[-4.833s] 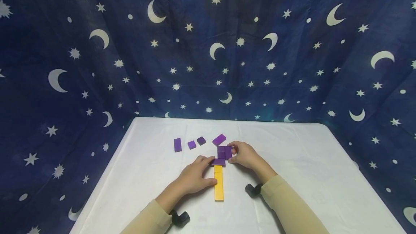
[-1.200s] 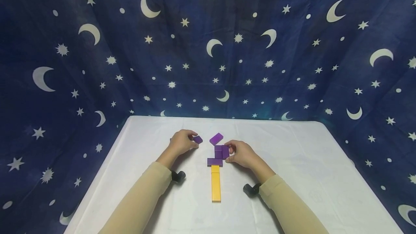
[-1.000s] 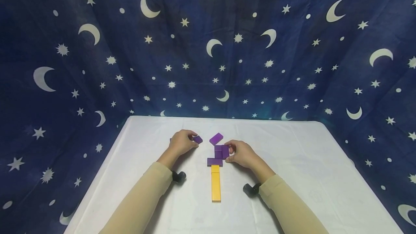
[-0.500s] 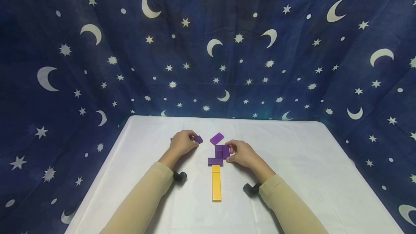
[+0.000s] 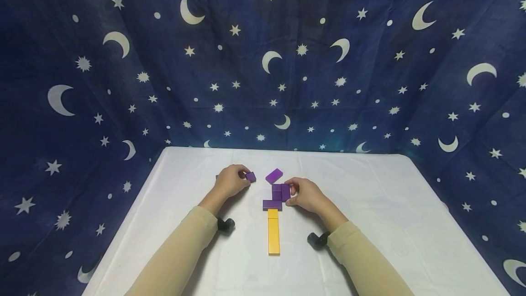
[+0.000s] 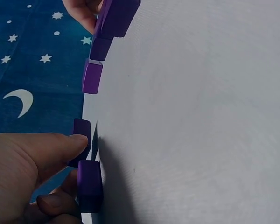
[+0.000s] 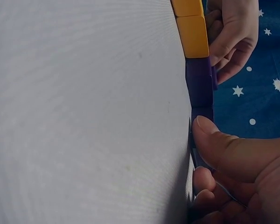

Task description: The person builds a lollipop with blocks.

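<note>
My left hand (image 5: 231, 181) pinches a small dark purple block (image 5: 250, 177) between thumb and fingers, just above the table. In the left wrist view, the thumb presses that block's side, and another purple block (image 6: 89, 186) stands nearer the camera. My right hand (image 5: 309, 195) grips the right side of an upright purple block (image 5: 285, 192), thumb at its near end. That block sits against more purple pieces (image 5: 276, 192). Below them lies a crosswise purple block (image 5: 272, 205), then a short yellow block (image 5: 273, 214) and a long yellow block (image 5: 273, 237) in line.
A lighter purple block (image 5: 274, 176) lies slanted behind the arrangement. Behind my left hand, a sliver of another purple block (image 5: 217, 177) shows. The white-covered table (image 5: 361, 195) meets a dark blue star-and-moon curtain (image 5: 263, 81) at its far edge.
Since the oldest frame, my left hand has gone from beside the yellow blocks up and left to the small dark purple block, which has lately turned slightly. My right hand has stayed put.
</note>
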A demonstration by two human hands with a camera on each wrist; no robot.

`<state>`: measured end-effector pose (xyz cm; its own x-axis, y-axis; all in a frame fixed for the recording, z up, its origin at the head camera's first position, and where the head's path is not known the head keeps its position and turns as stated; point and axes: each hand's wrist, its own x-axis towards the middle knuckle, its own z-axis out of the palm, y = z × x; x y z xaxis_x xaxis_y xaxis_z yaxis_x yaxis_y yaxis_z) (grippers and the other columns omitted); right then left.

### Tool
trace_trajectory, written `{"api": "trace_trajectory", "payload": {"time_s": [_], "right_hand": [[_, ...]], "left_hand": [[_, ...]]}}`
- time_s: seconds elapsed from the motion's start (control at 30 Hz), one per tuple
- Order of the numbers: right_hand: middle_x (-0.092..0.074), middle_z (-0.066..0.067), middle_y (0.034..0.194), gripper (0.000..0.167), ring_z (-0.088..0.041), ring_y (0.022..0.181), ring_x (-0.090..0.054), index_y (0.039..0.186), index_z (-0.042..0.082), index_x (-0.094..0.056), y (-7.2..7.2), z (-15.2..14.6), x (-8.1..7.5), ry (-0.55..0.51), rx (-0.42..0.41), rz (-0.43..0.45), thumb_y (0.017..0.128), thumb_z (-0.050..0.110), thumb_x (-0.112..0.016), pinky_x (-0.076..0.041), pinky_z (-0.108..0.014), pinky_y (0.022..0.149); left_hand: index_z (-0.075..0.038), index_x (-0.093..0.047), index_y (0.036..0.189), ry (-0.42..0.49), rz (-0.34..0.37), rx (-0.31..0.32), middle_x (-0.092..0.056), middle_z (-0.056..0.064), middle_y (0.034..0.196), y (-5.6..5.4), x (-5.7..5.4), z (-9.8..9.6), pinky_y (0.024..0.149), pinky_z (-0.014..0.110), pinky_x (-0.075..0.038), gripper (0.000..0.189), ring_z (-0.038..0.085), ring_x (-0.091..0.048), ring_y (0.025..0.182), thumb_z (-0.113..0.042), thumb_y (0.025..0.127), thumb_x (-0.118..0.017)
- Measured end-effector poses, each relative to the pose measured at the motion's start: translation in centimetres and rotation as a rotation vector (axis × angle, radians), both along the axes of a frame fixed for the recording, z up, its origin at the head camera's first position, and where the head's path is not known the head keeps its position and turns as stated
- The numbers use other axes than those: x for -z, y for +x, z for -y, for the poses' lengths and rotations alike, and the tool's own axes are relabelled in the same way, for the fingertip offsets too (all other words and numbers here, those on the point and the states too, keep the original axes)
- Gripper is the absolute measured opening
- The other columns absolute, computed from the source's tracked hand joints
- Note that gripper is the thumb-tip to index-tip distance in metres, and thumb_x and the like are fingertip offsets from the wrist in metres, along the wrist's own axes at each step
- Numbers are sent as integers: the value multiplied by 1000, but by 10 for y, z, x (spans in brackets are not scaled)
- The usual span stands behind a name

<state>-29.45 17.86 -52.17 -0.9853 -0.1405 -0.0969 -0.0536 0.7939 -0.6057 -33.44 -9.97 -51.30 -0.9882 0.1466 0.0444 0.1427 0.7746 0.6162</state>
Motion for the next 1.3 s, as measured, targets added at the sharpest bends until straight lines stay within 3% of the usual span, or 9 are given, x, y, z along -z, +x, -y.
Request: {"api": "trace_trajectory", "payload": {"time_s": [0.3, 0.53, 1.0, 1.3], "right_hand": [[-72, -2, 111, 66, -26, 107, -59, 134, 16, -74, 1, -1, -1, -6, -5, 1, 73, 13, -98, -49, -55, 112], [-65, -1, 96, 66, -24, 103, -57, 135, 15, -74, 0, 0, 0, -12, -5, 3, 73, 13, -98, -50, -49, 103], [-64, -1, 96, 65, -24, 102, -57, 134, 15, -74, 1, 0, -2, -10, -7, 3, 74, 13, -98, -49, -48, 100], [-64, -1, 97, 65, -23, 103, -57, 135, 16, -73, 0, 0, 0, -7, -5, 12, 75, 13, -98, -49, -47, 100]], "left_hand": [[-18, -80, 116, 5, -15, 20, -74, 4, 102, 4, -4, 2, 96, 47, -55, 29, 23, -67, 96, -17, 87, -82], [-18, -81, 116, 32, -11, 38, -75, 5, 105, 7, -5, 1, 97, 48, -56, 28, 24, -69, 101, -15, 87, -82], [-22, -81, 117, 33, -7, 79, -75, 1, 109, 15, -10, -7, 92, 42, -57, 28, 21, -71, 102, -17, 89, -84], [-22, -81, 116, 31, 4, 142, -75, 2, 111, 21, -15, -11, 90, 42, -56, 29, 19, -68, 97, -14, 88, -83]]}}
